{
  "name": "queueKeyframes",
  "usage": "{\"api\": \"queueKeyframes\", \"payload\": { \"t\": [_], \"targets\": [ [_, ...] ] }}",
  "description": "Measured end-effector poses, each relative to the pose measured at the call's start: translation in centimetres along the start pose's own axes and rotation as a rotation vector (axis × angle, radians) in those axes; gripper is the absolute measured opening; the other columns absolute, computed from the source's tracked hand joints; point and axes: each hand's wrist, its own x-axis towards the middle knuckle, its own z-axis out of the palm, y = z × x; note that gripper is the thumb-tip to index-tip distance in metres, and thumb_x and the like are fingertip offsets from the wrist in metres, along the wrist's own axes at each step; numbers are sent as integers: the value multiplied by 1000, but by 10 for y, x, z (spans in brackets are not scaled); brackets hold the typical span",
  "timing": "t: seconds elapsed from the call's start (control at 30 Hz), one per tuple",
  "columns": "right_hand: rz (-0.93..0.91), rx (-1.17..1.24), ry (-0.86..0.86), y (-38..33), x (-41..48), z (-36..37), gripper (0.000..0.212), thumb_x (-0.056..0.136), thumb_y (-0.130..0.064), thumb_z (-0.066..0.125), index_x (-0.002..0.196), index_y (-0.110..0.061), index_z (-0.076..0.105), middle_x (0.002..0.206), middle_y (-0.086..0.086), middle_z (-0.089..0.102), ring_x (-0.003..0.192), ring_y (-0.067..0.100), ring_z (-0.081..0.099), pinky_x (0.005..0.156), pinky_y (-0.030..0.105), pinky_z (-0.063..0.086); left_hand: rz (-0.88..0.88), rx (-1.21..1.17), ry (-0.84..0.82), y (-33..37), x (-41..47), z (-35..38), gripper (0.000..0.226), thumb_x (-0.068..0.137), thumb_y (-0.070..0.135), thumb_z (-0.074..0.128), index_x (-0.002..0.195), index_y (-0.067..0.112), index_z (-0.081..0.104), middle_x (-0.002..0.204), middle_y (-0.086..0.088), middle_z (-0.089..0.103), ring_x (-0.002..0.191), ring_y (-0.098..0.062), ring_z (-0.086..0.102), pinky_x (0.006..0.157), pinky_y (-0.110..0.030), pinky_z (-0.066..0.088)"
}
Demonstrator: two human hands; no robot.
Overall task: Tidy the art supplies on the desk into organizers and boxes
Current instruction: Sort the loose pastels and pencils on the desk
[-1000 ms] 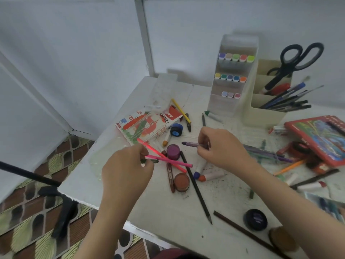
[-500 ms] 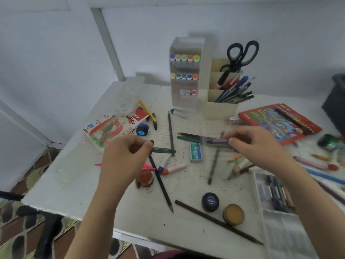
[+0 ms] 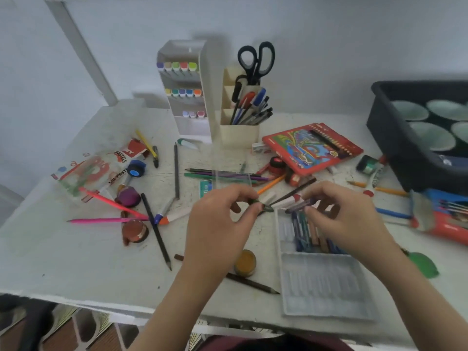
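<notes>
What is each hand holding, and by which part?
Left hand: dark green crayon stick, around its middle. Right hand: purple crayon stick, by one end.

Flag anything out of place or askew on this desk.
Pencils lie strewn and crossed on the desk, such as the black pencil and the pink pencil, rather than in the pen organizer. The brown paint pot looks tipped on its side. A green patch near the right edge may be paint.

white desk (image 3: 76, 262), scattered pencils (image 3: 157, 231)
</notes>
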Motion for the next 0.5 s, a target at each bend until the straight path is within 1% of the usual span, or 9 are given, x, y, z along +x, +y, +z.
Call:
{"api": "queueKeyframes", "payload": {
  "t": [0.1,0.2,0.3,0.37,0.43,0.5],
  "targets": [
    [-87,-72,-6,3,-10,-1,22,76,-7,68,88,-25,65,80,-18,61,73,1,57,65,18,42,100,86,-8,4,-7,14,16,75,16,78,86,26,70,74,17,62,71,-2,52,63,-9,38],
    [-134,-78,-14,6,-17,0,23,76,-5,68,89,-24,66,81,-16,63,75,1,57,67,21,46,201,136,3,3,-12,24,14,74,13,77,86,19,72,76,15,63,72,-1,50,67,-11,39],
    [-177,-88,-19,8,-23,2,22,77,-5,68,92,-20,68,83,-13,65,78,8,61,70,29,50,343,214,13,1,-17,32,10,74,11,74,84,13,72,79,6,68,75,-10,57,67,-22,44],
    [-234,-148,-6,10,-25,5,23,75,-2,70,92,-17,69,81,-9,67,77,15,62,66,33,51,408,266,3,0,-19,37,8,75,10,72,83,12,72,77,4,69,74,-14,57,65,-25,45],
    [-317,-227,9,12,-27,8,23,70,1,74,87,-13,70,77,-4,67,72,20,62,60,35,51,464,291,-8,-1,-22,43,7,76,7,71,82,11,72,76,3,69,73,-15,57,64,-27,44],
    [-396,-282,24,15,-29,11,20,68,3,74,82,-11,70,74,0,66,69,23,61,59,36,49,496,307,-11,0,-24,46,6,76,6,70,80,10,72,75,3,69,70,-19,57,62,-30,44]
  ]
}}
